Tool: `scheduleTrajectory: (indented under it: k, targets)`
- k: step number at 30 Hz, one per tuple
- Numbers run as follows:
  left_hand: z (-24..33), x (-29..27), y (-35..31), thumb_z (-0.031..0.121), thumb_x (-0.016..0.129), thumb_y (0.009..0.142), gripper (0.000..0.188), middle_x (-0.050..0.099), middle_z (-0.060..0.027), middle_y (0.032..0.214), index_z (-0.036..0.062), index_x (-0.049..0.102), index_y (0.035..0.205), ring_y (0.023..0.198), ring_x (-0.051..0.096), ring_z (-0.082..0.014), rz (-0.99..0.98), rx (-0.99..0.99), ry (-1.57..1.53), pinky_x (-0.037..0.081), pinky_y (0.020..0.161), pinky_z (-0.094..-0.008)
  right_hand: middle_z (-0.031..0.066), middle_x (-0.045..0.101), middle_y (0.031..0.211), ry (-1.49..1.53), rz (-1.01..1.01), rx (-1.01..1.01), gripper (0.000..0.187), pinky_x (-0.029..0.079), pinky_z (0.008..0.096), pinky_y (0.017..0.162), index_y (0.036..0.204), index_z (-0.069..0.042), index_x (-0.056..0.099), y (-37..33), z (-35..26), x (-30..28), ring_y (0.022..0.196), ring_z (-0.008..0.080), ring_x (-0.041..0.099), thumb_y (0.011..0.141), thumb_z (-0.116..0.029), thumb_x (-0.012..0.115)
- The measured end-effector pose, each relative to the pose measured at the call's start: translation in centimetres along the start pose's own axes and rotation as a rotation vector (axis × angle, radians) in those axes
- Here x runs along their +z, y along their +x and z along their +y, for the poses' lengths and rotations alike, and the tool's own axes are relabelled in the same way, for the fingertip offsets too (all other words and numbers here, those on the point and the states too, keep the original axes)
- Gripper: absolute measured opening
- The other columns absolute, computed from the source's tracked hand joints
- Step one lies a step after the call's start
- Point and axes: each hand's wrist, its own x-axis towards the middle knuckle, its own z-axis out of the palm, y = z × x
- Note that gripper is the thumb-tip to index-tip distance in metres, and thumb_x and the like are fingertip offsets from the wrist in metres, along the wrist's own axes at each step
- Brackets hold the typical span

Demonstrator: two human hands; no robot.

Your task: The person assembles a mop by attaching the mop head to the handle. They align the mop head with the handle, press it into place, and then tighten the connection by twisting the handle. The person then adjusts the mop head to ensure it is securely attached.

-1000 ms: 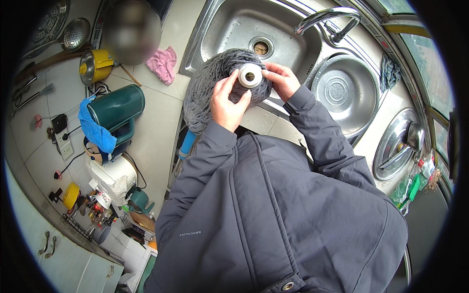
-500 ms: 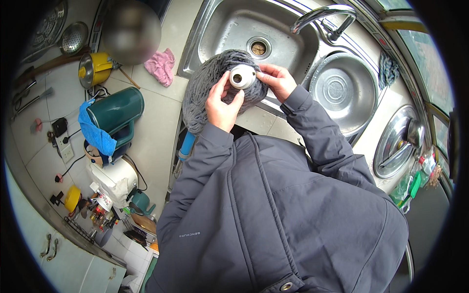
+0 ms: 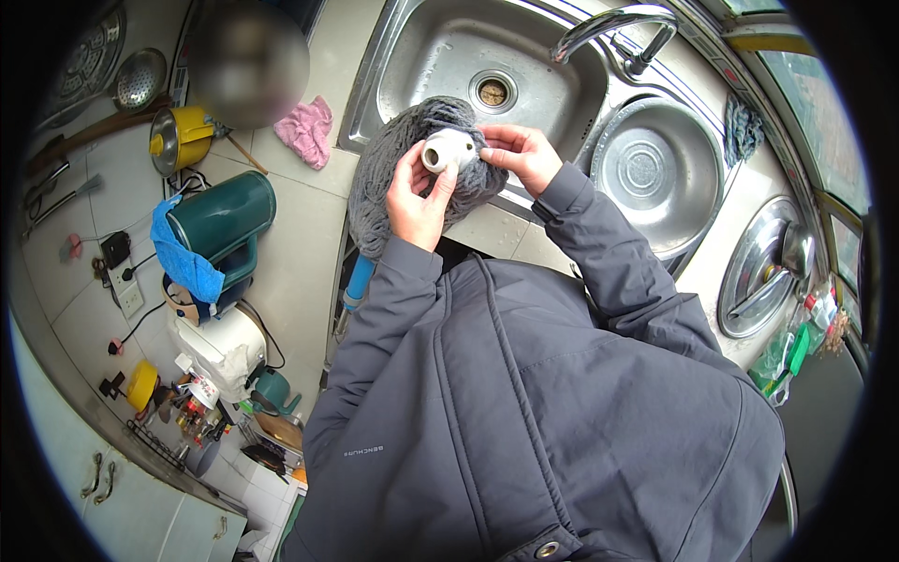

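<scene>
A grey yarn mop head (image 3: 375, 187) lies at the front edge of the sink. Its white plastic socket (image 3: 450, 150) points up and to the left, with the dark round opening facing me and a small side hole on the right. The thumb and fingers of my left hand (image 3: 417, 201) close round the socket from the near left. My right hand (image 3: 524, 155) is at the socket's right side, thumb and forefinger pinched together beside the small hole. Whatever those fingertips hold is too small to make out. A blue pole (image 3: 359, 276) shows below the mop yarn, beside my left sleeve.
Behind the mop is a steel sink (image 3: 403, 75) with a faucet (image 3: 618, 28). A round metal basin (image 3: 646, 169) sits to the right, a pot lid (image 3: 763, 267) beyond it. Left stand a green kettle (image 3: 225, 215), a pink cloth (image 3: 305, 134) and a yellow-bodied appliance (image 3: 183, 139).
The white socket has tilted left, so its side hole shows more fully. Both hands have shifted slightly left with it, my right fingertips staying beside the socket.
</scene>
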Motion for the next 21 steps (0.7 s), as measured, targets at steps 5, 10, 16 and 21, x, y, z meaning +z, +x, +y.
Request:
scheduleTrajectory:
  k: [5,10,16,21]
  targets:
    - [-0.41,-0.2,0.12,0.017,0.076,0.094,0.06,0.064,-0.0194,0.128,-0.0061,0.047,0.141,0.118,0.064,-0.0243,0.0,-0.021,-0.057,0.051,0.101,-0.0363,0.0106,0.067,0.129,-0.028,-0.015,0.009,0.048,0.046,0.0321,0.106,0.137,0.005,0.058,-0.02,-0.25,0.13,0.117,0.0167,0.061,0.092,-0.006,0.07]
    - [-0.47,-0.11,0.03,0.017,0.077,0.093,0.059,0.064,-0.0182,0.129,-0.0057,0.049,0.14,0.118,0.064,-0.0236,-0.004,-0.019,-0.062,0.052,0.101,-0.0358,0.0109,0.067,0.129,-0.025,-0.01,0.002,0.048,0.046,0.0324,0.106,0.137,0.005,0.058,0.06,-0.07,0.0,0.118,0.0169,0.061,0.091,-0.003,0.066]
    - [-0.32,-0.05,0.08,0.015,0.077,0.093,0.059,0.064,-0.0169,0.13,-0.0053,0.05,0.141,0.116,0.064,-0.022,-0.003,-0.023,-0.055,0.052,0.1,-0.0339,0.0111,0.067,0.129,-0.016,-0.004,-0.002,0.048,0.045,0.0327,0.107,0.137,0.006,0.058,0.1,-0.09,0.04,0.117,0.0171,0.061,0.091,-0.002,0.065]
    - [-0.36,-0.16,0.12,0.016,0.075,0.095,0.058,0.063,-0.0172,0.131,-0.0073,0.049,0.141,0.116,0.064,-0.0221,0.012,-0.025,-0.074,0.052,0.099,-0.0341,0.0116,0.066,0.13,0.009,-0.014,0.0,0.048,0.046,0.0326,0.106,0.138,0.006,0.057,-0.19,-0.59,0.44,0.118,0.0171,0.061,0.092,-0.002,0.067]
